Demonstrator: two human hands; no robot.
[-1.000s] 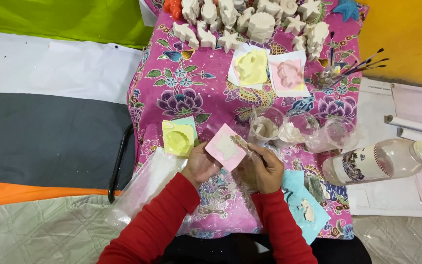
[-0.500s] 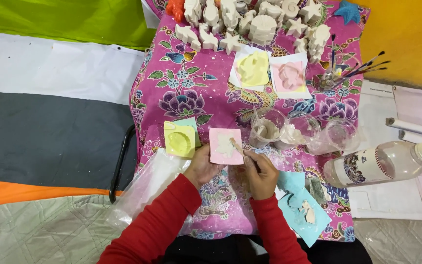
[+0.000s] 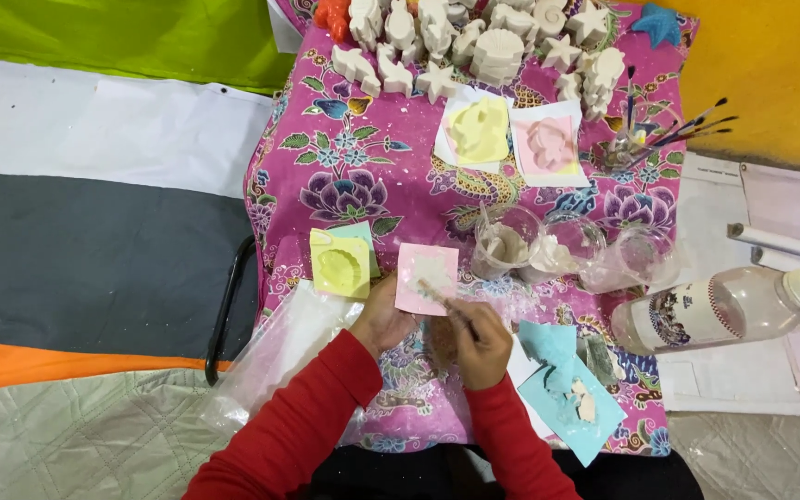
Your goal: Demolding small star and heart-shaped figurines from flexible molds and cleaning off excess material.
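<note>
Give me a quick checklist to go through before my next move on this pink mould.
1. Square pink mould steadied by left hand: ok.
2. Thin stick gripped in right hand, tip over the mould: ok.
3. Mould cavity evenly filled with white paste: cannot tell.
4. Clear plastic cup of paste upright, close by: ok.
5. Yellow square mould clear of the pink one: ok.
6. Clear plastic bottle lying on its side, cap on: ok.

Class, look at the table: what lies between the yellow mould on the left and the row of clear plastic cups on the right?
In the head view, the pink mould lies between the yellow mould and the clear cups, steadied by the left hand.
</note>
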